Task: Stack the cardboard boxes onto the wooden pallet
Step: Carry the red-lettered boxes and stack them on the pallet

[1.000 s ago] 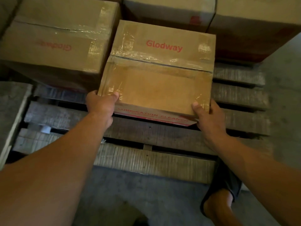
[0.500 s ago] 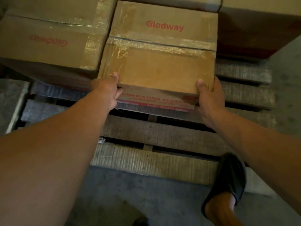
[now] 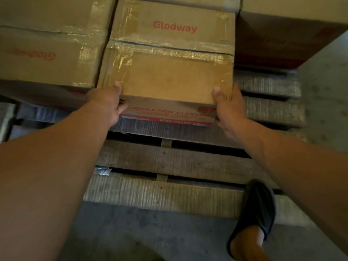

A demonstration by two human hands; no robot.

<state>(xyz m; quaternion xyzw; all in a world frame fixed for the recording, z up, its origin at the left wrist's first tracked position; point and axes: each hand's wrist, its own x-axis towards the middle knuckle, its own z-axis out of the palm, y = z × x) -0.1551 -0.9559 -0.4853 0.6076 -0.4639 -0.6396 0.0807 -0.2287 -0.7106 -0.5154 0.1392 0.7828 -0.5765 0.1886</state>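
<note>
Item in hand: brown taped cardboard box with red "Glodway" lettering (image 3: 165, 72), lying between the two hands and reaching away from them. It appears to be resting on the grey slatted wooden pallet (image 3: 169, 159).
Left hand (image 3: 107, 102): gripping the box's near left corner, thumb lying on the top face. The fingers are hiding behind the corner.
Right hand (image 3: 227, 108): gripping the near right corner, thumb on top, palm pressing the side wall.
Neighbours: a larger tan cardboard box (image 3: 47, 53) is standing just beyond the left hand, tight against the held box. A dark-sided cardboard box (image 3: 282, 44) is standing beyond the right hand, with a narrow gap showing.
Underfoot: a black slipper (image 3: 258, 208) is standing behind the right hand, at the pallet's near edge on the grey concrete floor (image 3: 131, 238).
Step in hand, as judged: seating the box in the slot between its neighbours.
Doing it well: keeping both hands pushing evenly so the box is not twisting; sliding it square along the left neighbour; drawing the fingers out from the side walls before the gaps are closing on them; checking that the base is bearing on slats, not bridging a gap.
Differing from a second ago: the box is lying further from the body and deeper between the neighbours, with more of its front label showing. The hands are keeping the same corners. The slipper is standing closer to the pallet.
</note>
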